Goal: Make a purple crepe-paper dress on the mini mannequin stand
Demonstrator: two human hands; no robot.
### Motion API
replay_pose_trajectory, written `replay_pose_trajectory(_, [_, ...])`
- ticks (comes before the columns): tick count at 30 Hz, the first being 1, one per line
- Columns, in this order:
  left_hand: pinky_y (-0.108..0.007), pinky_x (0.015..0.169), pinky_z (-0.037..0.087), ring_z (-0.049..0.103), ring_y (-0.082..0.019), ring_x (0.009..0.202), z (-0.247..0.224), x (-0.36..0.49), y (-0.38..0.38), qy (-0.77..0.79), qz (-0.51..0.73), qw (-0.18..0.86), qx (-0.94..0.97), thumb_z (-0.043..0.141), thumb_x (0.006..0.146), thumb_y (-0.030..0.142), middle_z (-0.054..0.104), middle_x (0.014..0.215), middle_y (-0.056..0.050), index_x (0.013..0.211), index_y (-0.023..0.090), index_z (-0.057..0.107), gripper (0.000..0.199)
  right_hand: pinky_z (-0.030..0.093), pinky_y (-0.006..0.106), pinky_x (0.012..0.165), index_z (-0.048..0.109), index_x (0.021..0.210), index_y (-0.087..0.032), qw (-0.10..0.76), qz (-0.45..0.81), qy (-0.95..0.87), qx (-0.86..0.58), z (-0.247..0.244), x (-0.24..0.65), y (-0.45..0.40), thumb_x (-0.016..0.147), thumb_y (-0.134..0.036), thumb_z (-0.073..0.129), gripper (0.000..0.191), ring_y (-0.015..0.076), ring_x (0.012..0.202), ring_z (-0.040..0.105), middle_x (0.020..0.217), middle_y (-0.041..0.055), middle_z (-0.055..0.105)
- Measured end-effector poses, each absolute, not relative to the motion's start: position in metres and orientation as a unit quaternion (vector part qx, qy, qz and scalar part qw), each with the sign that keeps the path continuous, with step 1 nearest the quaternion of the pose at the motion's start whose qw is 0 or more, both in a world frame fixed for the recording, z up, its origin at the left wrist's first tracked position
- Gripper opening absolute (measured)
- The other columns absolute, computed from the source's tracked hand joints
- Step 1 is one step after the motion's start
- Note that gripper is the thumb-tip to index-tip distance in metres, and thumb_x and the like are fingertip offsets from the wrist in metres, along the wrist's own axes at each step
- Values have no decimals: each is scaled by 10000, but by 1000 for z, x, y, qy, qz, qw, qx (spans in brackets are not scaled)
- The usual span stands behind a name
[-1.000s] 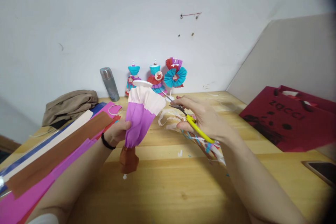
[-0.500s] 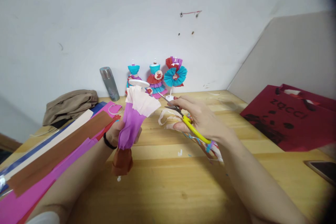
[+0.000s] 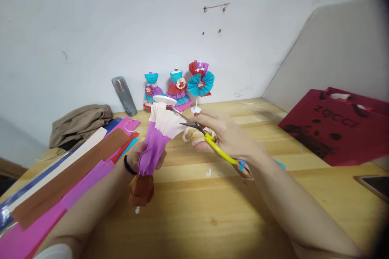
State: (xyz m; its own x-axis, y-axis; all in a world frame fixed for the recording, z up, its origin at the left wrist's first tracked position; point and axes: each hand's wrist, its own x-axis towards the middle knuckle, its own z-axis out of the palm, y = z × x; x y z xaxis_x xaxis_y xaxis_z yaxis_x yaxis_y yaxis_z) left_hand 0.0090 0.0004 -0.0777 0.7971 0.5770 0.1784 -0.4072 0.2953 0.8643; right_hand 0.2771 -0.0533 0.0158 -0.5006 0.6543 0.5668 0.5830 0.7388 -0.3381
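A small dress form (image 3: 153, 147) in crepe paper is gripped upside down by my left hand (image 3: 138, 157). Its bodice is brown, the middle purple, the pale pink skirt layer on top, and a white round base shows above that. My right hand (image 3: 223, 133) holds yellow-handled scissors (image 3: 217, 147), blades parted. The blade tips reach the right edge of the pale pink layer; whether they touch the paper I cannot tell. Curled pale paper scraps (image 3: 188, 134) lie on the table behind the scissors.
Several crepe paper strips (image 3: 73, 178) lie on the left. Two finished paper dresses (image 3: 179, 89) and a blue paper flower (image 3: 201, 84) on a stand line the wall. A grey thermos (image 3: 124, 96), brown cloth (image 3: 80, 125), red paper bag (image 3: 337, 125) and phone (image 3: 373, 186) surround the wooden table (image 3: 200, 218).
My right hand has brought the scissors left, closer to the pale pink layer. The dress form has shifted slightly to the right. The camera view has moved a little.
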Motion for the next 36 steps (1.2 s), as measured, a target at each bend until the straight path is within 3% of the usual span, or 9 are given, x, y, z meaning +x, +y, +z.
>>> replay_pose_trajectory(4, [-203, 339, 364, 458, -103, 351, -78, 10, 0, 92, 312, 802, 502, 754, 651, 702, 513, 490, 28, 677, 172, 573, 560, 526, 476, 755, 691, 1146, -254, 349, 39, -864, -362, 16, 277, -53, 849, -728, 535, 581, 328, 880, 643, 1010, 141, 686])
replay_pose_trajectory(12, [-194, 358, 387, 479, -96, 378, -77, 12, -2, 54, 305, 809, 499, 732, 723, 653, 543, 513, 18, 707, 163, 595, 509, 510, 424, 732, 683, 1164, -169, 367, 5, -870, -329, 11, 282, -50, 862, -707, 544, 633, 301, 875, 638, 987, 153, 671])
replay_pose_trajectory(16, [-187, 355, 379, 471, -92, 371, -78, 12, -2, 56, 287, 810, 509, 723, 710, 682, 518, 491, 25, 683, 162, 570, 543, 516, 404, 741, 651, 1220, -197, 374, -9, -873, -313, 7, 285, -45, 861, -695, 564, 621, 272, 869, 638, 990, 131, 661])
replay_pose_trajectory(26, [-199, 291, 303, 404, -87, 310, -78, 15, -8, 68, 279, 814, 506, 721, 679, 698, 492, 435, 34, 594, 191, 564, 538, 482, 357, 683, 667, 1139, -156, 378, -44, -884, -271, 4, 283, -40, 853, -743, 502, 673, 238, 796, 610, 877, 98, 636])
replay_pose_trajectory(36, [-230, 317, 293, 398, -97, 321, -76, 14, -7, 80, 269, 812, 513, 713, 679, 687, 493, 429, 23, 611, 215, 641, 483, 498, 405, 714, 695, 1056, -232, 386, -13, -874, -295, 3, 279, -40, 792, -810, 484, 670, 274, 806, 629, 853, 97, 657])
